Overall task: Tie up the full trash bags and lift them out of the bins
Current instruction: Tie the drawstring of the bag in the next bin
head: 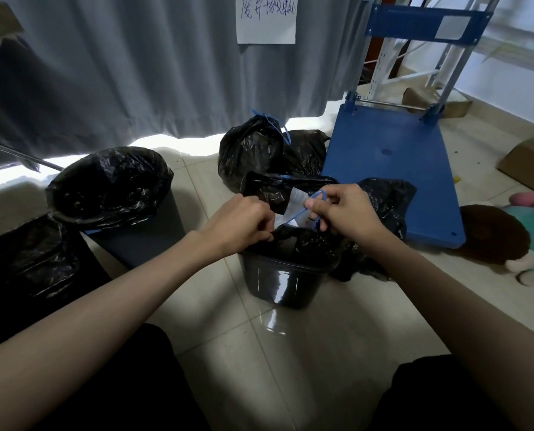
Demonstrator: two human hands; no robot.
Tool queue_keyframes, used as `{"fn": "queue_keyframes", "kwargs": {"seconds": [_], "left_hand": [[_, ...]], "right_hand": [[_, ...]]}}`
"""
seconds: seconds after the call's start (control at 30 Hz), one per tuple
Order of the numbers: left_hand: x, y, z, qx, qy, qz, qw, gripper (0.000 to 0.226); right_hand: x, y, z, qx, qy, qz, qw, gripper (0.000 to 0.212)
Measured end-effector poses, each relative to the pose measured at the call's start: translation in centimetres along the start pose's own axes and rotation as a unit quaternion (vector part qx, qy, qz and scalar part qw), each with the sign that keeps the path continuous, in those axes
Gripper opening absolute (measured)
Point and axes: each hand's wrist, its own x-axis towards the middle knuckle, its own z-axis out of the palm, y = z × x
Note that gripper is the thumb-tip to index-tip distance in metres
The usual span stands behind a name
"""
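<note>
While a black-lined bin [35,259] is seen at the far left edge, a second lined bin [113,188] stands just beside it on the tiled floor [290,353], its black liner folded over the rim. Behind them a grey curtain [119,66] hangs, with a handwritten paper sign [266,18] fixed to it. Near the middle, a small black bin [278,281] is placed on the floor, and the trash bag [306,241] still sits inside it, its mouth partly gathered over white paper. The left hand [241,225] is held at the bag's near rim with its fingers curled onto the black plastic. The right hand [346,216] is raised just beside it, its fingers pinched on the blue drawstring [306,209], which runs down into the bag's hem. Behind the small bin, a tied black bag [253,147] with a blue knot rests on the floor. To the right a blue platform cart [393,169] lies near, and further right a plush toy [508,234] and a cardboard box [533,166] are seen
</note>
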Motion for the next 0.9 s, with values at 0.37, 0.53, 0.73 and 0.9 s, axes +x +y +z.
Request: {"fn": "queue_keyframes", "kwargs": {"seconds": [0.37, 0.53, 0.73, 0.9], "left_hand": [[0.4, 0.0, -0.3, -0.152, 0.085, -0.044, 0.984, 0.032], [1.2, 1.7, -1.4, -0.297, 0.140, -0.048, 0.943, 0.019], [1.0, 1.4, -1.5, -0.382, 0.162, -0.072, 0.907, 0.007], [0.8, 1.4, -2.1, -0.367, 0.218, -0.060, 0.902, 0.020]], "right_hand": [[0.3, -1.4, -0.2, 0.142, -0.018, -0.066, 0.987, 0.012], [-0.3, -2.7, 0.5, 0.196, -0.061, -0.106, 0.973, 0.025], [0.2, -0.3, -0.4, -0.141, -0.137, -0.059, 0.979, 0.035], [0.3, 1.2, 1.2, -0.280, -0.156, -0.043, 0.946, 0.024]]}}
